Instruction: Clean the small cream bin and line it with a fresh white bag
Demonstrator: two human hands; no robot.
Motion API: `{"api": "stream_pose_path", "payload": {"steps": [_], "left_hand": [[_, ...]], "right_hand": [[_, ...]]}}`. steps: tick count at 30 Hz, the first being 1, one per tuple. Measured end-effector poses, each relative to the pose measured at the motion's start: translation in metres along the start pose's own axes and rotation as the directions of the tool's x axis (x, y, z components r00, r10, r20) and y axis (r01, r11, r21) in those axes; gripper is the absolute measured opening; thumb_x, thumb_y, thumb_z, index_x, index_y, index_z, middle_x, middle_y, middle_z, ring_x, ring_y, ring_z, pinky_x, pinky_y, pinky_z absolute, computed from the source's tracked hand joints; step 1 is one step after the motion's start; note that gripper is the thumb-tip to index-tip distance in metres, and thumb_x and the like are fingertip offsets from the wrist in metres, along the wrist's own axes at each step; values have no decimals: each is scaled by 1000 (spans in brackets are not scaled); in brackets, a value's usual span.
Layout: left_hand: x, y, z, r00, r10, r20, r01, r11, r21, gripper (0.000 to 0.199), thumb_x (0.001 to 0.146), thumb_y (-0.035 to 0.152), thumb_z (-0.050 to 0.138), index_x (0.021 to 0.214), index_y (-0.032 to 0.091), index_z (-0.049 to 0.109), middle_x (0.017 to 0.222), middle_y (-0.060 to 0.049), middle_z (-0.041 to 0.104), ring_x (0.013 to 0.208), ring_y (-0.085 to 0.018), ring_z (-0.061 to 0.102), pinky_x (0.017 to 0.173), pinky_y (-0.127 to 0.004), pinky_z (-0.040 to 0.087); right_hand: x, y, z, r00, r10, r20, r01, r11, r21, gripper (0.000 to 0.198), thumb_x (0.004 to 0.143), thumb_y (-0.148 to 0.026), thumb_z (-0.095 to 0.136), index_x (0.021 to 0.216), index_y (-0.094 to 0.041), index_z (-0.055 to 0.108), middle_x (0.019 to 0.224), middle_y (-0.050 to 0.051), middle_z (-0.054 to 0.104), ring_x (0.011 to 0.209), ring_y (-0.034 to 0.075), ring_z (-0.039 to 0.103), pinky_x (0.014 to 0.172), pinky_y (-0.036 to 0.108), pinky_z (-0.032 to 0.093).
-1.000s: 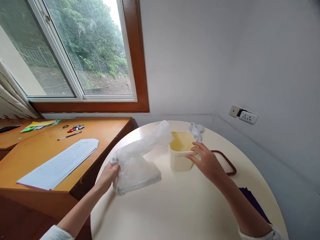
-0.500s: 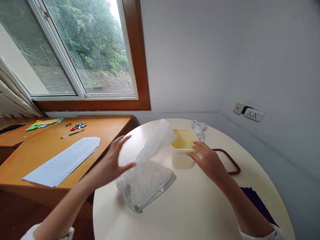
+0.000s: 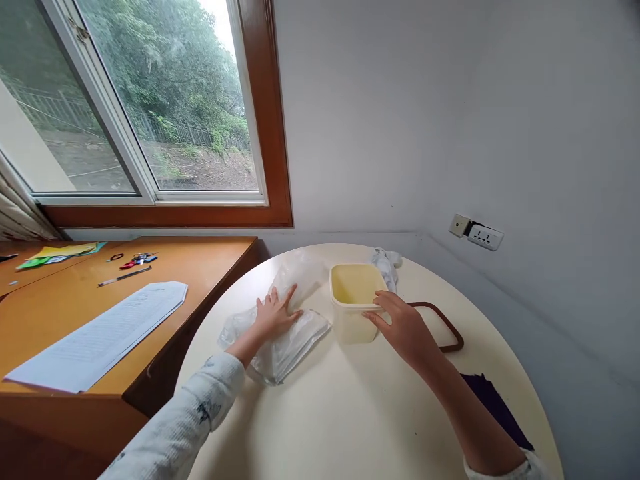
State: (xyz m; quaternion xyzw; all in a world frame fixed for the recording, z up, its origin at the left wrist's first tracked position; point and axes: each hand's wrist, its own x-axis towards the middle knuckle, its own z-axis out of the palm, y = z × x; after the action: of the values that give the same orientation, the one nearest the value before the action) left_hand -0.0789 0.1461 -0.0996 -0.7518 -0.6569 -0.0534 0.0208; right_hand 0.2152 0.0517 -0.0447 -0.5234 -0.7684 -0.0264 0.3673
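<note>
A thin, crumpled, see-through plastic bag point(image 3: 280, 360) lay on the left part of a smooth, round, cream-coloured bench point(image 3: 340, 420), its film wrinkled and cloudy at the far end and folded flatter at the near one. The left hand point(image 3: 275, 315) rested on top of it, fingers spread and loose, grasping nothing. The right hand point(image 3: 404, 327) held a pale yellow, open-topped plastic container point(image 3: 356, 325), squarish with rounded corners, its fingers over the near right rim and the thumb against the outside wall. The container stood upright just beside the bag, near the middle of the bench.

Behind it, partly hidden, was a soft, rumpled whitish bundle point(image 3: 386, 265). To its right lay a reddish-brown rounded frame point(image 3: 450, 325), one side hidden by the right hand, and closer in a dark purple piece with a ragged edge point(image 3: 495, 405), partly covered by the right forearm.

The bag's near fold made a straight, slanting edge, and a slim wedge of cream surface separated that fold from the container. Whether the cloudy end touched the container could not be told. A broad, smooth span of bench opened in front, between the forearms, while the curved far edge ran close to the wall.
</note>
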Motion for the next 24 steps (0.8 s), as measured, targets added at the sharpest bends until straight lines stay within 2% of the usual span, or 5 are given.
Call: {"api": "stream_pose_path", "payload": {"steps": [4,9,16,20,24], "left_hand": [[12,-4,-17,988,142,-66,-138,989,56,87,65,51,65,139,30,26,149,-18,11,132,-45,12,101,-63,6],[1,12,-44,862,453,-229,-464,886,5,64,73,23,55,134,25,36,147,-12,20,135,-33,16,109,-53,8],[-33,44,-35,961,221,-165,-276,750,-602,66,73,14,39,137,21,23,144,-10,26,131,-24,28,100,-41,37],[-36,39,-8,983,80,-168,-162,807,-567,59,76,21,40,135,22,29,144,-10,25,131,-27,28,99,-45,36],[-38,33,8,980,184,-78,-200,900,-388,35,75,21,43,106,22,57,126,-8,50,116,-27,46,105,-51,20]], "right_hand": [[2,-4,-1,1000,18,6,-18,1000,4,14,85,-30,51,92,-20,56,111,11,60,98,26,60,76,40,52],[6,-7,-3,999,40,14,-41,998,49,12,85,-29,51,93,-21,54,110,8,59,98,23,59,78,36,51],[17,-7,6,998,27,53,-35,989,145,17,83,-32,53,97,-22,52,115,7,57,102,21,57,82,35,49],[25,-12,12,996,33,85,-49,981,189,19,82,-33,55,97,-22,52,113,7,57,102,21,56,84,36,47],[35,-16,20,994,63,90,-79,978,193,19,82,-33,54,97,-22,52,113,7,56,102,22,56,85,36,46]]}}
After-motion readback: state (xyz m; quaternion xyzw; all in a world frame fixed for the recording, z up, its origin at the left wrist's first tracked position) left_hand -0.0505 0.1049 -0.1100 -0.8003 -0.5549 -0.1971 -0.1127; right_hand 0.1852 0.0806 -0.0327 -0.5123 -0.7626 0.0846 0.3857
